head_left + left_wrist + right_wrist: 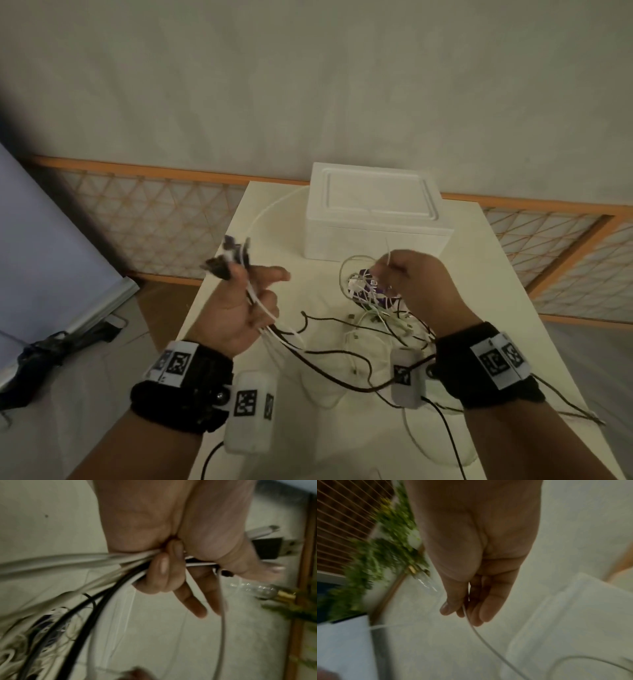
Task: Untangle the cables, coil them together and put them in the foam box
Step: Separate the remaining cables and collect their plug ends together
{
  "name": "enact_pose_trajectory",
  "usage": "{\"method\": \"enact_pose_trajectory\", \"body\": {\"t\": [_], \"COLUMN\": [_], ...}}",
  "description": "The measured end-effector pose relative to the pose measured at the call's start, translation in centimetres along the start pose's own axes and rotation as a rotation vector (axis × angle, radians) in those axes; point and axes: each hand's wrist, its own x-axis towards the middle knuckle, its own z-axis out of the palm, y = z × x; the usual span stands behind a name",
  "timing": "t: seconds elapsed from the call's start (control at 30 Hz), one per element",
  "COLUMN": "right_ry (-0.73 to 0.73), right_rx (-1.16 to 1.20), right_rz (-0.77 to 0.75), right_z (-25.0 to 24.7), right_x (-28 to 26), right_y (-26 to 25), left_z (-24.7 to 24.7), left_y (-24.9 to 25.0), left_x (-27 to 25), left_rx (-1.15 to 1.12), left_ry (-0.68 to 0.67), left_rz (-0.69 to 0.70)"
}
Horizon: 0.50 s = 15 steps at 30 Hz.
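My left hand point(255, 294) is raised above the table's left side and grips a bundle of white and black cables point(96, 566); their plug ends point(227, 258) stick out past my fingers, a black USB plug point(274, 548) among them. My right hand point(407, 274) pinches one thin white cable point(471, 626) between thumb and fingers, held above a tangle of white and purple cables point(368, 291) on the table. More black and white cables point(342, 363) trail loose between both hands. The white foam box point(373, 212) stands behind with its lid on.
The white table point(513, 308) ends close on the left and right. A lattice railing point(154, 219) with an orange frame runs behind it. A slanted board point(44, 240) and dark gear lie on the floor at the left. Greenery point(376, 555) shows beyond the railing.
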Motion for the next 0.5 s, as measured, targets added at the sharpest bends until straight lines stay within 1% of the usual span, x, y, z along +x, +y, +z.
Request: {"method": "enact_pose_trajectory", "body": {"t": [0.03,0.07,0.1,0.17,0.23,0.3,0.33,0.4,0.47,0.5], "right_ry": [0.027,0.032,0.021,-0.022,-0.058,-0.018,0.016,0.051,-0.036,-0.102], "right_rx": [0.073,0.144,0.197,0.232,0.218,0.253,0.309,0.402,0.348,0.325], "right_rz": [-0.049,-0.087,-0.117,-0.160,-0.207,-0.238,-0.222,-0.144,-0.090,-0.099], "right_z": [-0.4,-0.7,-0.8,-0.7,-0.1,0.4,0.6,1.0,1.9,2.4], "right_x": [-0.1,-0.3,-0.5,-1.0,-1.4,-1.5,-1.5,-1.5,-1.8,-2.2], "right_y": [-1.5,-2.9,-3.9,-5.4,-5.8,-5.5,-5.0,-3.9,-2.9,-2.6], "left_z": [0.5,1.1,1.7,3.3,4.8,6.0,6.3,6.5,6.2,6.2], "left_y": [-0.9,-1.5,-2.1,-3.1,-3.8,-3.9,-3.8,-3.6,-3.1,-2.9], "left_x": [0.2,0.4,0.7,1.3,1.9,2.2,2.3,2.5,2.5,2.4], "left_rx": [0.105,0.208,0.295,0.468,0.610,0.703,0.723,0.687,0.581,0.541], "left_ry": [0.117,0.197,0.240,0.263,0.261,0.265,0.280,0.318,0.330,0.327], "left_rz": [-0.038,-0.079,-0.126,-0.183,-0.195,-0.191,-0.172,-0.125,-0.071,-0.062]}}
